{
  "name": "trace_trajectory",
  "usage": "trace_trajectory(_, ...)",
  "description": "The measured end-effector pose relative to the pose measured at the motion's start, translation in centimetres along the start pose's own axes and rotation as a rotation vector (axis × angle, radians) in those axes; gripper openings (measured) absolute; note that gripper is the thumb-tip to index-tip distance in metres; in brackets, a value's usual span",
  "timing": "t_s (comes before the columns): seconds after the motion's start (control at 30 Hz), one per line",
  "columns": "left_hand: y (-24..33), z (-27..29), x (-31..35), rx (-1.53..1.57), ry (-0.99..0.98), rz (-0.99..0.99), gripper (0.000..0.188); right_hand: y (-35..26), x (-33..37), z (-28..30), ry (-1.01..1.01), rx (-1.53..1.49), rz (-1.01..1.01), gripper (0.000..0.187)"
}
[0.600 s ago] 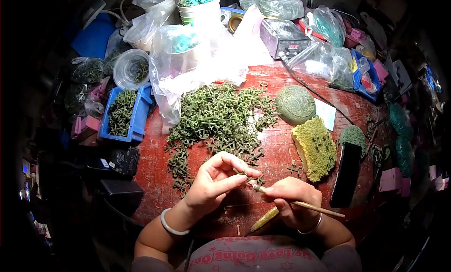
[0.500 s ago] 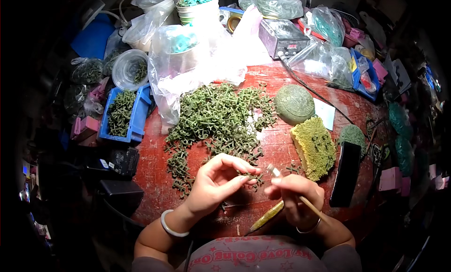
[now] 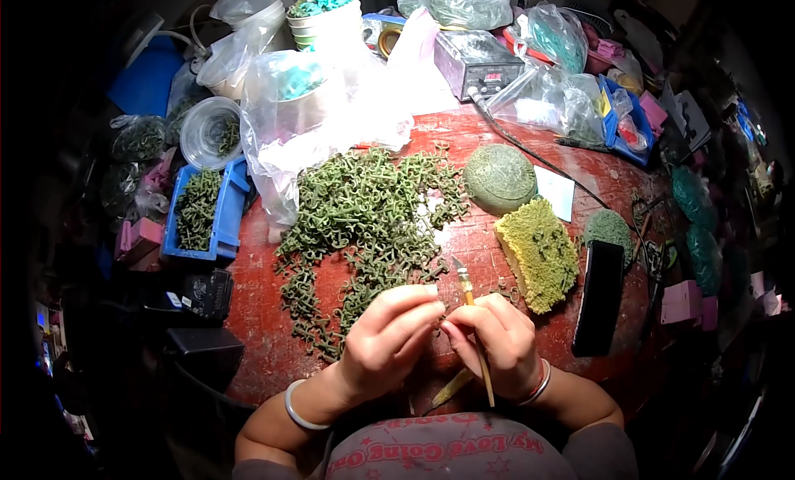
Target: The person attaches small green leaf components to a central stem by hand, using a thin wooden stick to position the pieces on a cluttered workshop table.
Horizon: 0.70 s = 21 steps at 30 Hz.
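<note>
My right hand holds a slim wooden-handled paintbrush, its pale pointed tip up and away from me. My left hand is close beside it, thumb and fingers drawn together in a pinch; what lies between them is hidden. Just beyond, a wide heap of small, dark green curled pieces covers the middle of the red table. On the table below my hands lies a yellow, glittery slim tool, partly covered.
A yellow sponge with green pieces on it, a round greenish stone-like block and a black phone stand to the right. A blue bin of green pieces is at left. Plastic bags and a control box stand behind.
My hands have come closer together, and the left has turned with its fingers closing. The brush has swung more upright in my right hand. The view has shifted slightly right.
</note>
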<state>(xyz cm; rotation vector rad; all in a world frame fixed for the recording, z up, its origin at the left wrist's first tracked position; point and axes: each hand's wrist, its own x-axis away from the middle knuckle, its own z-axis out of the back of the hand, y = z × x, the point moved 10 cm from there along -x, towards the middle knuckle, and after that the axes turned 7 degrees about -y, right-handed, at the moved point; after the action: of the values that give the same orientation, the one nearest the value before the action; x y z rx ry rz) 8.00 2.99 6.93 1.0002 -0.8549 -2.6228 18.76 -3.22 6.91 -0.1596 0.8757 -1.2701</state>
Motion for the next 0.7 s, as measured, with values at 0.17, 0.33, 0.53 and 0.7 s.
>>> trace_trajectory(0.17, -4.9, -3.4, 2.4, 1.213, -0.034, 0.676, 0.068, 0.1, 0.3, 0.4, 0.035, -0.029, -0.005, 0.021)
trace_trajectory(0.33, -6.1, -4.5, 3.7, 1.296, -0.118, 0.862, 0.029, -0.8, 0.7, -0.1, 0.026, 0.001, 0.127, 0.024)
trace_trajectory(0.53, -6.4, -3.4, 3.2, 1.155, -0.050, 0.700, 0.016, 0.2, -0.4, 0.1, -0.016, -0.163, 0.053, 0.017)
trace_trajectory(0.7, -6.4, -2.5, 2.6, 1.013, -0.013, 0.616, 0.018, 2.3, -0.5, 0.2, -0.026, -0.705, -0.167, 0.031)
